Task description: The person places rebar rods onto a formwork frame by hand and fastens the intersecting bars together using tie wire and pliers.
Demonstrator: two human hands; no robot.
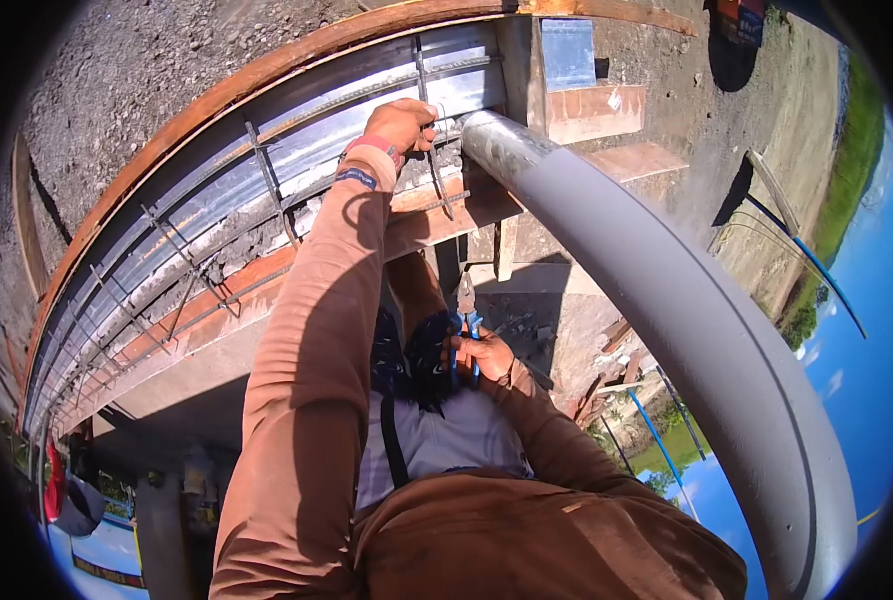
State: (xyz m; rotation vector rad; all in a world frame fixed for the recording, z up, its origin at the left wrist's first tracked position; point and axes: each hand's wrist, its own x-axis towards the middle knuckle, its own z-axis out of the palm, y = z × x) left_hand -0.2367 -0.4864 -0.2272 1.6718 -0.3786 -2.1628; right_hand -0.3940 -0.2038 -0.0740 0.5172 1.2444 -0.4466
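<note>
My left hand (400,126) reaches up to the rebar cage (266,170) inside the wooden formwork (191,118). Its fingers are pinched together beside a crossing bar (422,75); what lies between them is too small to make out. Lower down, near my body, my right hand (484,358) is closed around blue-handled pliers (473,322). The jaws of the pliers point up, away from me, and touch nothing that I can see.
A thick pipe (686,270), bare metal at its end and grey further along, curves from beside my left hand to the lower right. Gravel (166,60) lies beyond the formwork. Broken wood pieces (606,385) are scattered at the right. A red and dark object (740,20) stands at the top right.
</note>
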